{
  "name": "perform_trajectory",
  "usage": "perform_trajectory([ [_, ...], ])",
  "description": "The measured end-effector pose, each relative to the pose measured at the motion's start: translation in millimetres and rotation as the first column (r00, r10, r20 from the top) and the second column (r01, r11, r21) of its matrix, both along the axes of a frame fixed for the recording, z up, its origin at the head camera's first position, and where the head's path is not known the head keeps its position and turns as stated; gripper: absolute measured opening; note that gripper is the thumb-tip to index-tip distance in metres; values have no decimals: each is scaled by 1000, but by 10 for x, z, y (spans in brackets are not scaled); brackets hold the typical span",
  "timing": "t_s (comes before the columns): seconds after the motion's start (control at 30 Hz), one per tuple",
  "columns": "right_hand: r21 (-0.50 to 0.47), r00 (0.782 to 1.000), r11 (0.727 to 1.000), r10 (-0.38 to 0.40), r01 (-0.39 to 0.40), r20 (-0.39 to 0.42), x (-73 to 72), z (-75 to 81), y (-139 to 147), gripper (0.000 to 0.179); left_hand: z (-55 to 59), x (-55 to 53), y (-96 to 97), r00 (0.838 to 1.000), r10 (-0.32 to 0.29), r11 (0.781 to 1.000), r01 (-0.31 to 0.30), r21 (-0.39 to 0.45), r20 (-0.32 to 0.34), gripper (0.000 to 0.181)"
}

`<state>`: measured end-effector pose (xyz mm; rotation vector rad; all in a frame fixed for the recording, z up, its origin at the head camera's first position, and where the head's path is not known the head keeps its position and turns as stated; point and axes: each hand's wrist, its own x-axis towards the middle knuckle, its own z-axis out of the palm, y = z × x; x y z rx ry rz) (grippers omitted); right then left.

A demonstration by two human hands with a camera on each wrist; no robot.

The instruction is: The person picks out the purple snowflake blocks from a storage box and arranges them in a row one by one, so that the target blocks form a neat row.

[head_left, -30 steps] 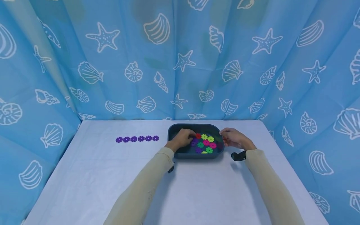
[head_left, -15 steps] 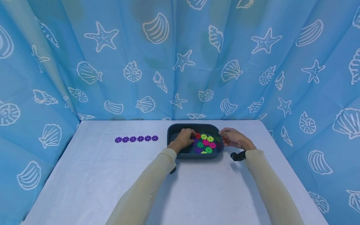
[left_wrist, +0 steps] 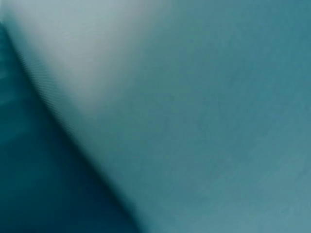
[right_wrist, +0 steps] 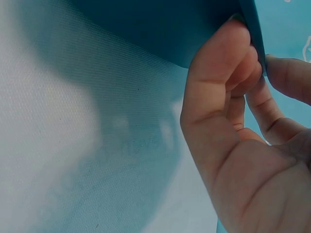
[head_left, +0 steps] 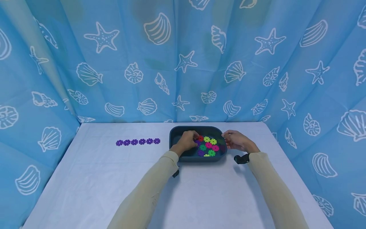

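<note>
In the head view, my left hand [head_left: 187, 141] reaches into a dark tray [head_left: 175, 158], fingers bent downward. Its fingertips are at a purple notched disc [head_left: 198, 142], beside a red disc [head_left: 200, 138]; whether they pinch one is hidden. My right hand [head_left: 236, 140] pinches the tray's right rim between thumb and fingers, plainly seen in the right wrist view on the tray wall [right_wrist: 165, 29]. Loose flower-shaped discs lie in the tray: yellow [head_left: 213, 142], pink [head_left: 215, 148], green [head_left: 211, 153] and more purple [head_left: 201, 153]. The left wrist view is blurred and shows no fingers.
Left of the tray, a straight row of several purple discs [head_left: 142, 141] lies on the white tabletop [head_left: 85, 178]. A blue shell-print curtain [head_left: 163, 86] stands behind the table and along both sides. Dark wrist devices [head_left: 241, 158] sit at the sleeve cuffs.
My left hand has shifted slightly within the tray, its fingertips staying around the purple and red discs. The right hand keeps its grip on the rim. The whole head view has drifted a little.
</note>
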<state>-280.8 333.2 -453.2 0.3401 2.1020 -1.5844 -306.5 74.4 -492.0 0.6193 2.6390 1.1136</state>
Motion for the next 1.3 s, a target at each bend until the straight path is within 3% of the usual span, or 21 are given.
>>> perform_trajectory([
  [0.27,12,1000,1000,3,-3,-1,1,-2,-14,37,133,-23,-55,999,-36,999,37,27,-29,39],
  [0.43,23,1000,1000,18,-18,-7,-8,9,-27,37,318,-91,-202,993,-50,998,54,35,-109,39],
  [0.63,34,999,999,38,-37,-16,-4,16,-22,36,562,-150,-475,986,-22,998,31,51,-168,41],
  [0.9,37,999,999,38,-37,-14,-20,4,-30,38,743,-235,-1030,974,88,995,-76,65,-207,42],
  [1.03,53,999,998,41,-40,-19,-31,1,-43,39,788,-230,-1396,971,153,987,-141,76,-186,44],
  [1.17,64,999,997,50,-49,-21,-20,9,-48,39,750,-199,-1799,962,222,974,-211,83,-161,44],
  [1.3,57,998,997,54,-53,-23,-13,22,-49,36,667,-154,-2183,943,292,956,-285,70,-161,44],
])
